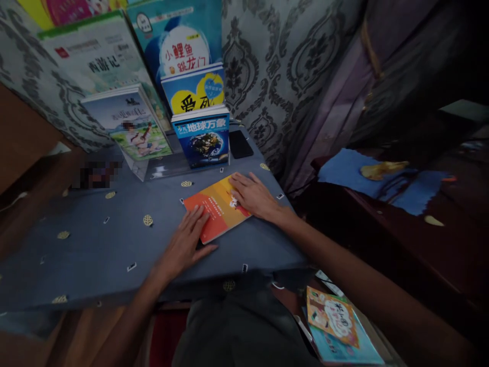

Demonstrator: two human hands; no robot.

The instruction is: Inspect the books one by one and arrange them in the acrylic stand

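An orange and yellow book (217, 214) lies closed and slightly askew on the blue-grey tablecloth (99, 255). My left hand (187, 237) rests on its lower left edge, fingers stretched out and the thumb on the cloth. Across the book's right side lies my right hand (254, 196), flat with fingers extended, covering part of the cover picture. Behind the book, a clear display stand (164, 168) holds several upright books, among them a blue book with a globe (206, 142) and a book with a countryside picture (139, 127).
A dark phone (240, 144) lies beside the stand, near the patterned curtain (267, 66). Down at the right, below the table edge, are a small orange book (332, 316) and a light blue book (359, 341). A blue cloth (344, 173) lies on a dark red surface further right.
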